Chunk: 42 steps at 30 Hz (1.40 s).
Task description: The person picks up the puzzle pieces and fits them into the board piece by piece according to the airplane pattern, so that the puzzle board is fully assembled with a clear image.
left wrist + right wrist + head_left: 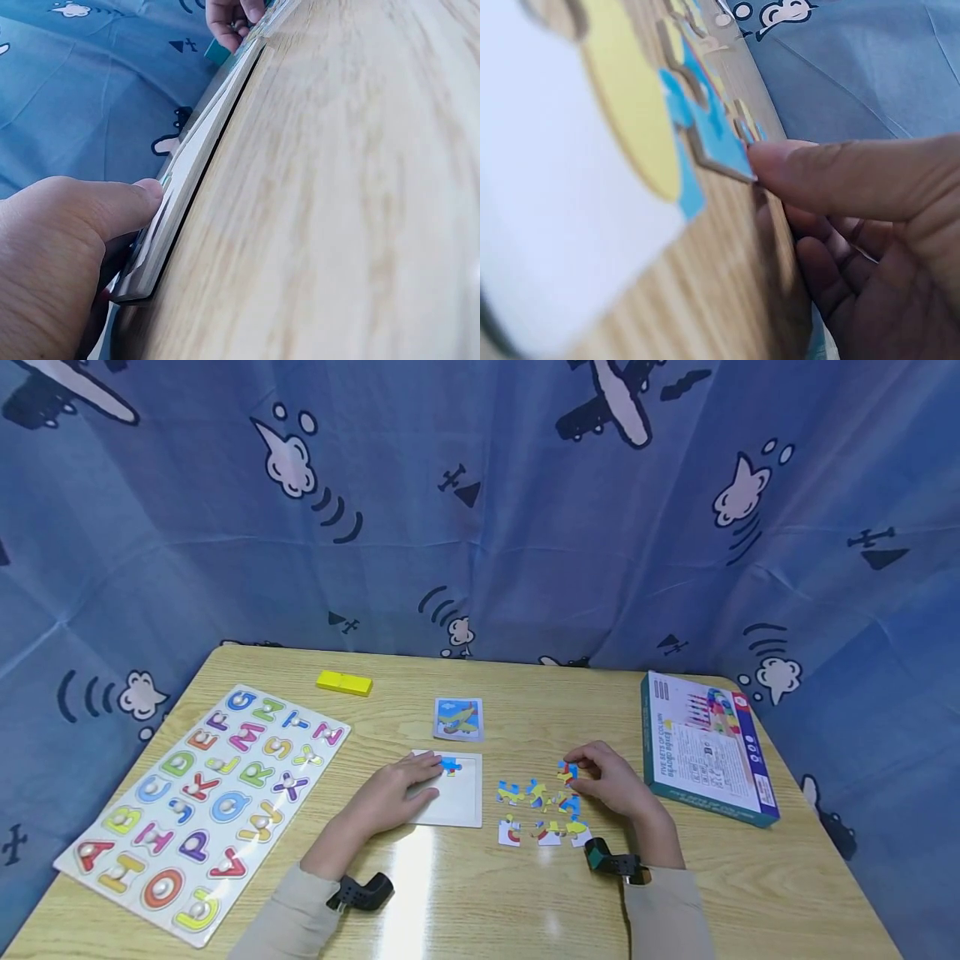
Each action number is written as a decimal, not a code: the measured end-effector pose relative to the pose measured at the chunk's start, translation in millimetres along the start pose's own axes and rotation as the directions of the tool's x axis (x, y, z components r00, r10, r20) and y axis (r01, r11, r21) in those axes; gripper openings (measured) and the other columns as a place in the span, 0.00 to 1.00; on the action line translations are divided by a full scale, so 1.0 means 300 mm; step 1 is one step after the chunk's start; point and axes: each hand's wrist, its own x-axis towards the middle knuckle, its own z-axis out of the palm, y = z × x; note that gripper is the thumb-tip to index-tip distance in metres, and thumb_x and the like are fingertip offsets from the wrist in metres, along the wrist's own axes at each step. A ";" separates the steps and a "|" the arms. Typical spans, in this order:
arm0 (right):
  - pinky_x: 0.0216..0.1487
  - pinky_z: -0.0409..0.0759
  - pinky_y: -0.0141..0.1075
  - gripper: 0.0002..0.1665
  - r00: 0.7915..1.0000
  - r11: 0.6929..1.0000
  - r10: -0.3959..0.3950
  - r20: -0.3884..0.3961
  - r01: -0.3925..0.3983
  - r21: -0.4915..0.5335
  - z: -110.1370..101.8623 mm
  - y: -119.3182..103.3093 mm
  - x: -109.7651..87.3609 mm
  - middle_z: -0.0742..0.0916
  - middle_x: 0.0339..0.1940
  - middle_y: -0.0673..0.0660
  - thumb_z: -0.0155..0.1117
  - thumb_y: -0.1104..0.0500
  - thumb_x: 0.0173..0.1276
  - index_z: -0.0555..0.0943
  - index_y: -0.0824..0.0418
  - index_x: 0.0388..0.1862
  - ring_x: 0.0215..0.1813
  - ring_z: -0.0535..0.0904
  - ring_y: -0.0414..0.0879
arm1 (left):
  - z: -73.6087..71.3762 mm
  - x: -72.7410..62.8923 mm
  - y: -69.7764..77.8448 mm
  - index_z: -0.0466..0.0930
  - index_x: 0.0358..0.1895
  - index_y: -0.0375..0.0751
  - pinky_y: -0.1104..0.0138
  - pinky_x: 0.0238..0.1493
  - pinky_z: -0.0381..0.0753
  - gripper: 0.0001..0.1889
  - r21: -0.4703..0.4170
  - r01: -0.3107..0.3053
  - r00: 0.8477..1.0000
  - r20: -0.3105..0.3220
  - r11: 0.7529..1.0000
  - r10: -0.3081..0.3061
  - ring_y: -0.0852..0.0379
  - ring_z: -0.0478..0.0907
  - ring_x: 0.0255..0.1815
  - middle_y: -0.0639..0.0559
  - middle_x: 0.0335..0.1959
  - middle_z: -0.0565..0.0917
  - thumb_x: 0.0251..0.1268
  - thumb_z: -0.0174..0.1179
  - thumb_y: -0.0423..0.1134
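Note:
A white puzzle board (457, 797) with a raised rim lies mid-table, a blue puzzle piece (451, 765) at its top edge. My left hand (393, 789) rests over the board's left side, fingers stretched toward that piece and thumb apart on the board. In the left wrist view, the thumb (127, 206) lies along the board's rim. To the right, my right hand (611, 781) pinches a red-and-blue puzzle piece (566, 772) between thumb and forefinger. Several loose puzzle pieces (510, 833) in yellow, blue and white lie just left of this hand.
A picture card (458, 720) with a yellow airplane lies behind the board. A letter board (210, 810) covers the left of the table, with a yellow block (344, 682) behind. A flat box (708, 747) lies at the right. A blue curtain (480, 527) hangs behind.

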 end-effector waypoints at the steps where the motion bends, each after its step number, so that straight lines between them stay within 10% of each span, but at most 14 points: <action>1: 0.51 0.75 0.40 0.17 1.000 1.000 0.000 0.000 0.000 -0.005 0.000 -0.002 0.001 0.78 0.49 0.57 0.67 0.64 0.60 0.79 0.61 0.50 0.50 0.74 0.50 | 0.000 0.000 -0.001 0.77 0.60 0.41 0.58 0.71 0.64 0.22 0.000 -0.001 1.000 -0.001 1.000 0.001 0.51 0.68 0.68 0.49 0.65 0.74 0.66 0.58 0.46; 22: 0.41 0.72 0.35 0.13 0.997 0.996 0.072 -0.002 -0.072 -0.044 0.006 -0.068 0.015 0.79 0.40 0.56 0.64 0.63 0.63 0.78 0.61 0.47 0.40 0.71 0.48 | 0.002 -0.004 -0.008 0.76 0.60 0.41 0.57 0.71 0.65 0.22 -0.008 0.000 1.000 -0.002 1.000 0.000 0.50 0.68 0.68 0.50 0.65 0.74 0.66 0.58 0.45; 42: 0.50 0.83 0.39 0.15 0.996 0.995 -0.084 -0.040 0.082 -0.051 0.165 -0.269 0.069 0.82 0.45 0.52 0.66 0.63 0.63 0.82 0.60 0.49 0.46 0.80 0.45 | 0.005 -0.002 -0.010 0.76 0.60 0.40 0.59 0.72 0.63 0.22 0.004 -0.015 1.000 0.007 1.000 0.015 0.51 0.68 0.68 0.50 0.65 0.74 0.67 0.57 0.45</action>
